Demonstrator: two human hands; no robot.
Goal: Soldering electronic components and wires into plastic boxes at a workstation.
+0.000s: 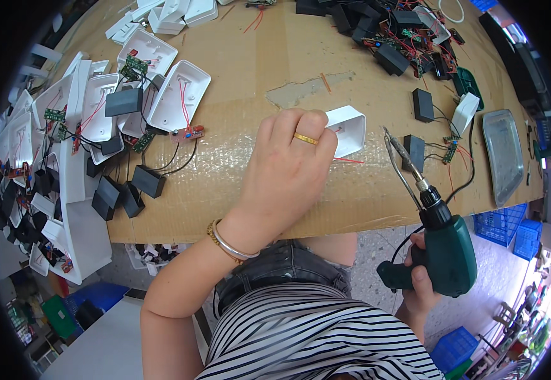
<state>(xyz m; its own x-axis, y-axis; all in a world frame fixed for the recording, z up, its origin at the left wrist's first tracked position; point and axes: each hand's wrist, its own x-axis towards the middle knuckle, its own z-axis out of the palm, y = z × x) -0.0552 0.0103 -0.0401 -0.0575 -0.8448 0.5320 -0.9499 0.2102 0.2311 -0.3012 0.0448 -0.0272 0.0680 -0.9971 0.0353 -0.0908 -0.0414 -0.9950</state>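
Observation:
My left hand is closed over the left side of a small white plastic housing on the table, hiding part of it. A thin red wire pokes out below the housing's rim. In my right hand is a dark green pistol-shaped soldering gun, its metal tip pointing up and away to the left. That tip stands apart from the housing, on its right. Near the tip lie a black box and a small green circuit board joined by black wires.
White housings with wired circuit boards and black boxes crowd the left, including an open white housing. A heap of black boxes and red wires sits at the far right. A metal tray lies near the cardboard-covered table's right edge.

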